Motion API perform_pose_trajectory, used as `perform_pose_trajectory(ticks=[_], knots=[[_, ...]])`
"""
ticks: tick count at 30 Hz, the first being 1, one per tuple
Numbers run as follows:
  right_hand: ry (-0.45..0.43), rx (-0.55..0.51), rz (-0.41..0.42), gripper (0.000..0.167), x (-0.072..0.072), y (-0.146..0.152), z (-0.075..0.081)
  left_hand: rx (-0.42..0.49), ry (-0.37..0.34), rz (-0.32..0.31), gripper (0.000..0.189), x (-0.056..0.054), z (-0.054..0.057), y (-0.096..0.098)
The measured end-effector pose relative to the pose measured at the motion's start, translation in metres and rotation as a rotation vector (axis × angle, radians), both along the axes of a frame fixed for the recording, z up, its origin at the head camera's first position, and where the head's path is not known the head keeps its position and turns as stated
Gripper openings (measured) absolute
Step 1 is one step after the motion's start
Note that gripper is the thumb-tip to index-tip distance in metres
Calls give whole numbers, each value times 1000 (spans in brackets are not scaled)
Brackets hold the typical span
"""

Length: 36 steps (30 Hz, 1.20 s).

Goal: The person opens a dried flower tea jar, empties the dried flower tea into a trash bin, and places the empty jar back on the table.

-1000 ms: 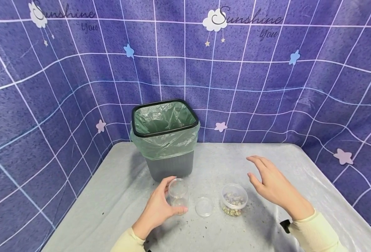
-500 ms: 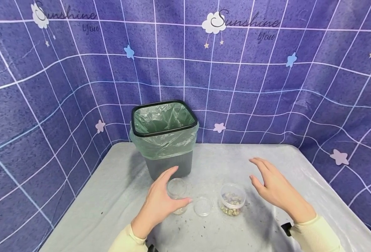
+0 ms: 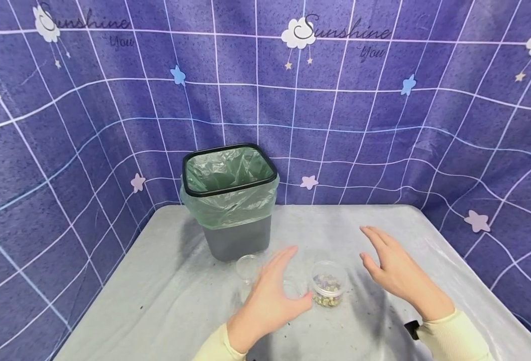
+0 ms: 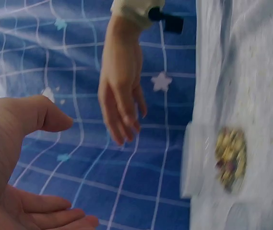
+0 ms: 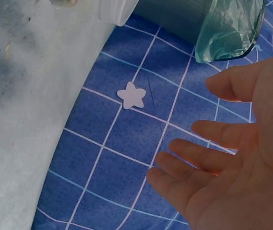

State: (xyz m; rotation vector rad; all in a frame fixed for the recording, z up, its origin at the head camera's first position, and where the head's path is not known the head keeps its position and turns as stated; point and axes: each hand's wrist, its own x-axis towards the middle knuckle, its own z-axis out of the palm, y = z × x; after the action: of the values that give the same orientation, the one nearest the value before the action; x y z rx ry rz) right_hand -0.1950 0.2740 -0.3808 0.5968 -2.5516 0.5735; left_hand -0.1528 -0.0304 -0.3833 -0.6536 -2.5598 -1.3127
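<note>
In the head view my left hand (image 3: 270,298) is held above the table, thumb and fingers spread apart with nothing between them. It partly covers a round clear lid (image 3: 291,288) and an empty clear jar (image 3: 248,271) to its left. Just right of the thumb stands a clear round jar (image 3: 329,286) holding yellowish-green dried bits (image 4: 231,155), some of them dark purple. On that jar's other side my right hand (image 3: 398,276) hovers, fingers extended and holding nothing. The right wrist view shows this palm (image 5: 246,163) with separated fingers.
A grey bin (image 3: 238,238) lined with a green bag (image 3: 234,208) stands at the back left of the cloth-covered table (image 3: 157,281). Behind it hangs a blue-purple patterned curtain (image 3: 355,125). Small dark crumbs lie scattered on the cloth.
My left hand has let go of the empty jar and moved right, over the lid towards the filled jar. The right hand has stayed nearly in place.
</note>
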Motion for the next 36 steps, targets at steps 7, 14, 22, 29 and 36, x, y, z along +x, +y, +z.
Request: perform_pose_trajectory(ticks=[7,14,22,29,36], knots=[[-8,15,-11,61,4,7,-9,-84,-81,-46,97,-12,-20,34],[-27,21,-17,62,8,12,-21,-210,-156,-10,111,-27,-44,56],[-24,42,-16,63,6,13,-35,-285,-125,47,121,-40,-59,68],[-23,53,-18,62,8,9,-44,-310,-139,92,117,-49,-67,75],[-45,66,-15,62,11,7,-50,-303,-155,112,111,-53,-75,77]])
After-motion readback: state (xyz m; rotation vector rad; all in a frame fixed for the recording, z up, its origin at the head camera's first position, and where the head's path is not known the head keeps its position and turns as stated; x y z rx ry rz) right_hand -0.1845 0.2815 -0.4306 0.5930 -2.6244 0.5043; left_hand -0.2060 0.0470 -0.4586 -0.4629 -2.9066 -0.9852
